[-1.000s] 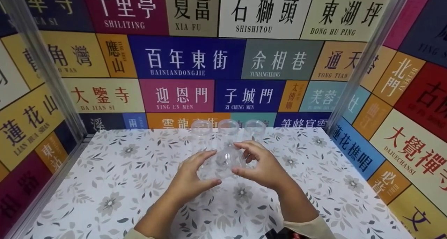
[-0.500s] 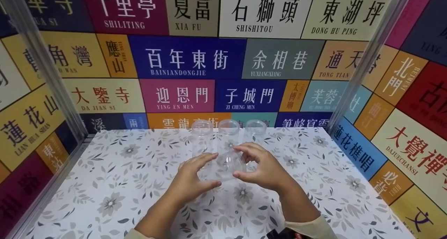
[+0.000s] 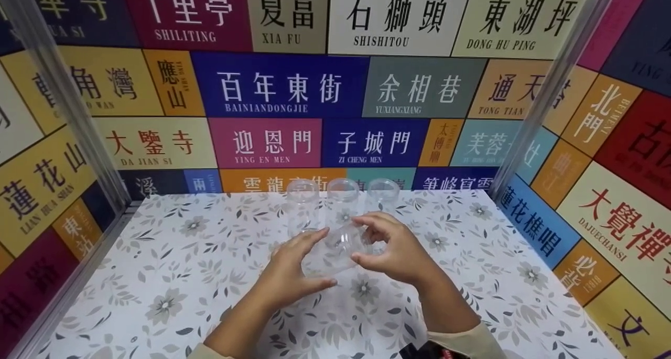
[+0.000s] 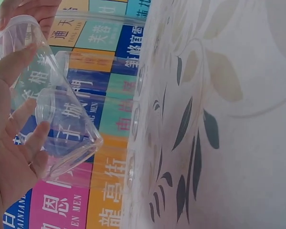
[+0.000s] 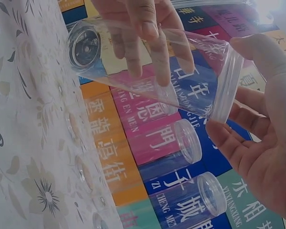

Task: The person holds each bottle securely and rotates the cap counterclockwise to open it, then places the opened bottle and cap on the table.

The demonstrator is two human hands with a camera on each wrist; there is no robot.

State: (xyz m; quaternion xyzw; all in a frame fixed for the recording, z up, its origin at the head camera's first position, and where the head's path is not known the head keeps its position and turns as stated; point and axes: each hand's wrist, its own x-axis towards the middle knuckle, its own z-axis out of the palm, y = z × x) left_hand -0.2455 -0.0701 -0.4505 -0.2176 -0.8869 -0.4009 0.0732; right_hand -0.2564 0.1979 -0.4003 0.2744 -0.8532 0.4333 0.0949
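Between my two hands a clear plastic jar (image 3: 341,249) is held tilted above the table. My left hand (image 3: 291,270) grips the jar's body; in the right wrist view its thumb lies across the near side, with fingers showing through the clear wall. At the other end, my right hand (image 3: 398,251) holds the clear lid (image 5: 228,83) between thumb and fingers, the lid sitting on the jar's mouth. The round base (image 5: 85,47) points away from the right hand. Nothing shows inside the jar.
Three similar clear lidded jars stand upright in a row behind the hands: a left one (image 3: 303,204), a middle one (image 3: 343,196) and a right one (image 3: 383,194). A white floral cloth (image 3: 168,301) covers the table. Colourful lettered panels (image 3: 278,86) wall the back and sides.
The held jar has tilted slightly, its base end lower and toward the left. My left hand has shifted a little down and right with it; my right hand stays nearly in place.
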